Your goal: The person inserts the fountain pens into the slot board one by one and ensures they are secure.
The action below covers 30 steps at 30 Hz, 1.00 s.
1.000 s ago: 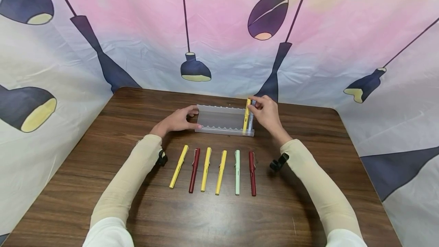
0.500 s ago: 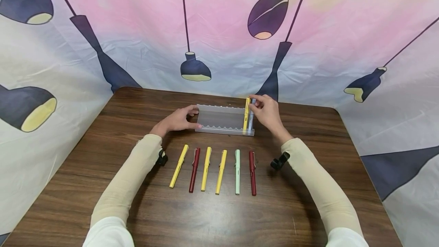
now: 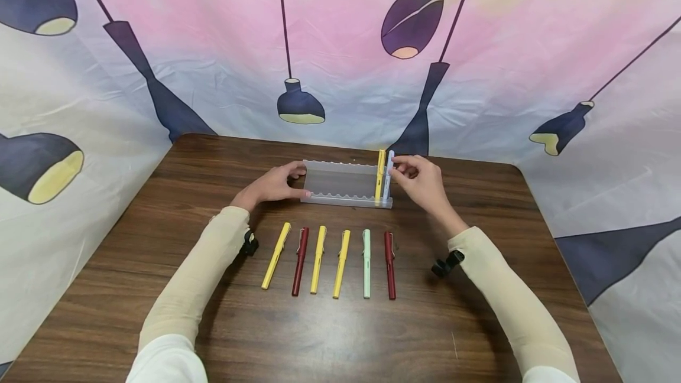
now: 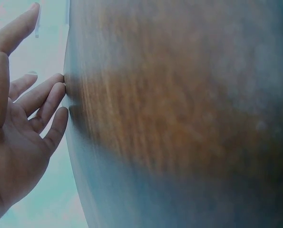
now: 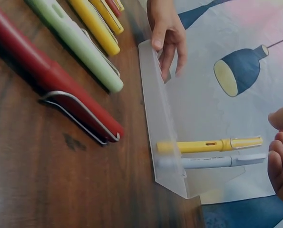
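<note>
Right hand: moved off racked yellow pen, fingers loose
Left hand: grips clear rack
Pale-blue pen: print unreadable

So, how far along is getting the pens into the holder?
Looks done: a yellow pen and a light blue pen sit in the clear holder. In hand: no pen; the left hand touches the holder, the right hand is near those pens. Likely left: three yellow pens, two dark red pens and a mint green pen on the table.

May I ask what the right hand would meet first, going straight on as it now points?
The right hand would likely meet the pale blue pen in the clear rack; depth is unclear.
</note>
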Each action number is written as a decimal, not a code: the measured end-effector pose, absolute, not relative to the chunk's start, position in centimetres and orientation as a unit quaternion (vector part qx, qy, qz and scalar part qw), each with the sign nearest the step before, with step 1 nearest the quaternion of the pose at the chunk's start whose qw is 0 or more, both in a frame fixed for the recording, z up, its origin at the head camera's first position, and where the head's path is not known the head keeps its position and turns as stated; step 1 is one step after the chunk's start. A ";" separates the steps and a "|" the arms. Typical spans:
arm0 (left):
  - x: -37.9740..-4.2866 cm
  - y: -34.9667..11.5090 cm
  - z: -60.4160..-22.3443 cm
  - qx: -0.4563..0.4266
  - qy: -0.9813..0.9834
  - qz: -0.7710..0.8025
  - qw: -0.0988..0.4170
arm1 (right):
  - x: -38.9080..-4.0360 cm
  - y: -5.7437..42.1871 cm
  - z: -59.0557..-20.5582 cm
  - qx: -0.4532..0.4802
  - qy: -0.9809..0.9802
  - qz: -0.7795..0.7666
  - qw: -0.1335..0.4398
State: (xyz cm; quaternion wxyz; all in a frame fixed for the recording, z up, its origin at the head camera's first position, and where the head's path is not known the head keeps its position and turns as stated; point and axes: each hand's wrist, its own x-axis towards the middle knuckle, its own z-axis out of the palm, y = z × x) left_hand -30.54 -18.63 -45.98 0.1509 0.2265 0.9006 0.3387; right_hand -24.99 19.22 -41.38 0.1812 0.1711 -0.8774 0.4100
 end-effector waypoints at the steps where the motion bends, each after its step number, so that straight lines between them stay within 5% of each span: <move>1: -30.6 -18.6 -46.0 0.227 0.901 0.338 0.151 | -24.7 19.3 -41.4 0.171 -0.878 0.410 0.179; 30: -30.5 -18.6 -46.0 0.225 0.901 0.339 0.148 | -17.7 20.2 -45.8 0.162 -0.894 0.413 0.064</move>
